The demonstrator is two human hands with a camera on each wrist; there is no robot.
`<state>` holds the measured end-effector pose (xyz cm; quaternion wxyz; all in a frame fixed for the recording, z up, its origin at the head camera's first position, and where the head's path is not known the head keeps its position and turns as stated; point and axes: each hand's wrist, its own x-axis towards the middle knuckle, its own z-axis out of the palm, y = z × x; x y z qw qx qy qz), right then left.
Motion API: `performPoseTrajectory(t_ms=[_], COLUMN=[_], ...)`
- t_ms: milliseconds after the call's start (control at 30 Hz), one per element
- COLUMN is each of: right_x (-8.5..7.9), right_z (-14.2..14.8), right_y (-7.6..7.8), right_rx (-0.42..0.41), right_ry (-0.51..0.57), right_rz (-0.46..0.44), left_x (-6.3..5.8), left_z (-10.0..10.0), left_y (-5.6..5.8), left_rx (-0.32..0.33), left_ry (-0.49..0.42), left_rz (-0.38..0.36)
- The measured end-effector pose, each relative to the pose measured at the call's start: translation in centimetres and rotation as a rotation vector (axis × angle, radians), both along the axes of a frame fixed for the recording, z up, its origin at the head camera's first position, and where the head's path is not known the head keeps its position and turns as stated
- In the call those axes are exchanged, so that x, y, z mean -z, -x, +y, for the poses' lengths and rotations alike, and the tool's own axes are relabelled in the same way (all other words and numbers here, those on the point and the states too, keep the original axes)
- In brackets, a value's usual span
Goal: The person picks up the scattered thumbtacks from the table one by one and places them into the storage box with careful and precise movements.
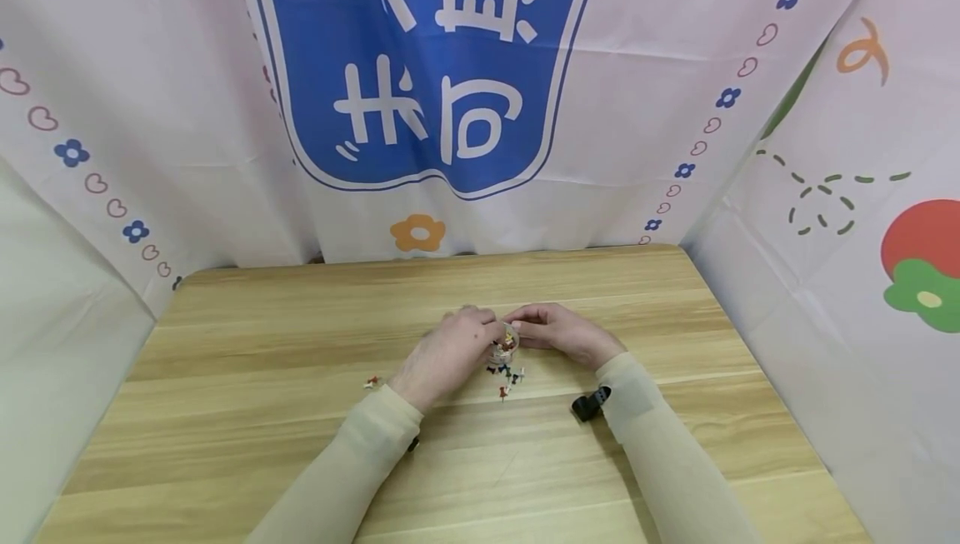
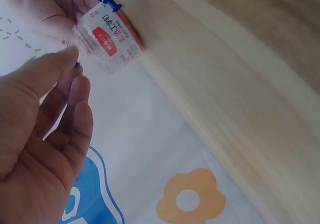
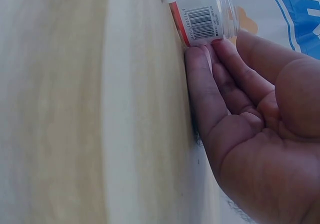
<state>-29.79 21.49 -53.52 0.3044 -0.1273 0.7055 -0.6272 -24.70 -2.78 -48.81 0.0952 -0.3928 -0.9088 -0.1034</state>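
A small clear push pin jar point(image 1: 502, 352) with a red and white label stands upright on the table, several coloured push pins inside. My left hand point(image 1: 455, 348) is over its left side. In the left wrist view, thumb and fingertips pinch a push pin point(image 2: 77, 64); a bit of blue and its needle show. From the right, my right hand point(image 1: 566, 333) holds the jar with its fingertips against the side and the thumb near the rim. Loose push pins point(image 1: 504, 392) in red, blue, green and white lie just in front of the jar.
A red and white pair of pins point(image 1: 371, 381) lies farther left on the wooden table point(image 1: 300, 319). Printed cloth point(image 1: 600, 152) hangs behind the table and along its sides. Black straps are on both wrists.
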Motion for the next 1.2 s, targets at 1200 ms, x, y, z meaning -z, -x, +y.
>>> performPoseTrajectory(t_ms=[1200], right_x=[0.1], right_z=[0.1], right_y=[0.1], right_rx=[-0.028], right_ry=[0.032], right_rz=[-0.005], left_x=[0.9], left_z=[0.4], left_y=[-0.9], left_rx=[0.34], left_ry=[0.157], left_rz=[-0.166])
